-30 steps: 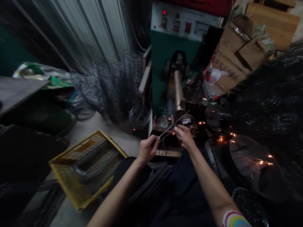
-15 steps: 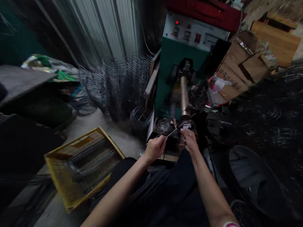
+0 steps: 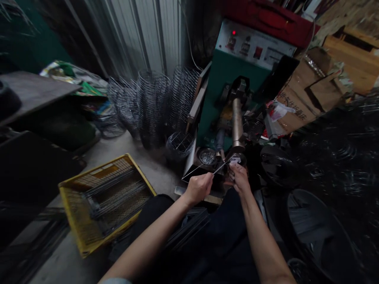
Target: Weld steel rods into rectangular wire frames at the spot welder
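Observation:
My left hand (image 3: 199, 188) is closed around thin metal wire rods (image 3: 204, 169) that slant up to the right toward the machine. My right hand (image 3: 239, 177) pinches the far end of the same rods just under the brass cylinder (image 3: 237, 125) of the green welding machine (image 3: 233, 75). The rod tips meet at the machine's lower electrode. A small round metal cup (image 3: 207, 156) sits left of the electrode. My dark trousers fill the bottom of the view.
A yellow plastic crate (image 3: 102, 199) with wire pieces lies on the floor at the left. Stacks of wire rings (image 3: 154, 106) stand against the corrugated wall. A small wire basket (image 3: 180, 144) sits by the machine. Cardboard boxes (image 3: 308, 94) and dark wire guards (image 3: 334, 154) crowd the right.
The sparks seen a second ago are gone. The view has shifted left and down, so the machine sits further right. Both hands still hold the rods at the electrode, now closer together.

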A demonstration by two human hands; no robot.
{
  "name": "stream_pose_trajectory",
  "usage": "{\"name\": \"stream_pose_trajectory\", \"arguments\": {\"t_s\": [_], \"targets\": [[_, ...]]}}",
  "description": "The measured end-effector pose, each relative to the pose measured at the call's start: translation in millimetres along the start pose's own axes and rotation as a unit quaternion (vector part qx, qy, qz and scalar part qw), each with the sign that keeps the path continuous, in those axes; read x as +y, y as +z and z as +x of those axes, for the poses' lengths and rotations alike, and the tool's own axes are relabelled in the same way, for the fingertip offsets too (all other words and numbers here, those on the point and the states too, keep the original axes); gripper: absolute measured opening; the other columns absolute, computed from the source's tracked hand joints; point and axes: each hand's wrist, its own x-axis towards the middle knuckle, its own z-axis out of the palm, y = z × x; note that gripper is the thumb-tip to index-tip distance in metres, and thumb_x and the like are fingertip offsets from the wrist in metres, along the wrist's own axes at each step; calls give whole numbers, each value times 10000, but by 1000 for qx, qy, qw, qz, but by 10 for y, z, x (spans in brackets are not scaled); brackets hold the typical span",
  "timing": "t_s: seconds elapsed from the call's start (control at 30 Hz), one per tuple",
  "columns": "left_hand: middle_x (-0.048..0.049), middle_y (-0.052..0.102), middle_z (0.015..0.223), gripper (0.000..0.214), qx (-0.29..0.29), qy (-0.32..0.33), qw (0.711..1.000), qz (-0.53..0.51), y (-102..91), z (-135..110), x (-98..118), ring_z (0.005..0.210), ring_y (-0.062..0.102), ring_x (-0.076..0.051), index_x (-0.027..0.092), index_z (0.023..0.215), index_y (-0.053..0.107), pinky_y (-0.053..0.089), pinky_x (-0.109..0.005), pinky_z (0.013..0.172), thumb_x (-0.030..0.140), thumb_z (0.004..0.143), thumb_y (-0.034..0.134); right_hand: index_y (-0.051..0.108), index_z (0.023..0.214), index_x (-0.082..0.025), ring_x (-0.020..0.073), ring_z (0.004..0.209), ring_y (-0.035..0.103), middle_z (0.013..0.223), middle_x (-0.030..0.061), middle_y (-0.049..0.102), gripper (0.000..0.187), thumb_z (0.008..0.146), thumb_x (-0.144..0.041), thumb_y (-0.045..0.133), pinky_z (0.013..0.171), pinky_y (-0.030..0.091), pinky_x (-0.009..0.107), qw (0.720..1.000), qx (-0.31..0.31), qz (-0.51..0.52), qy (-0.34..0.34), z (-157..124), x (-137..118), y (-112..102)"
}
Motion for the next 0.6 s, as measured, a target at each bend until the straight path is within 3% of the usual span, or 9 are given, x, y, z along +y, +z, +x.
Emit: {"name": "stream_pose_trajectory", "arguments": {"t_s": [0.6], "targets": [[22,567,590,166,22,-47,996,-73,-4,122,-108,493,528,-93,189,811,543,352,-210,520,222,951,462,501,655,-202,35,366,245,457,-102,353,353,670,-451,751,344,175,180,999,28,-1,-33,53,-26,73]]}}
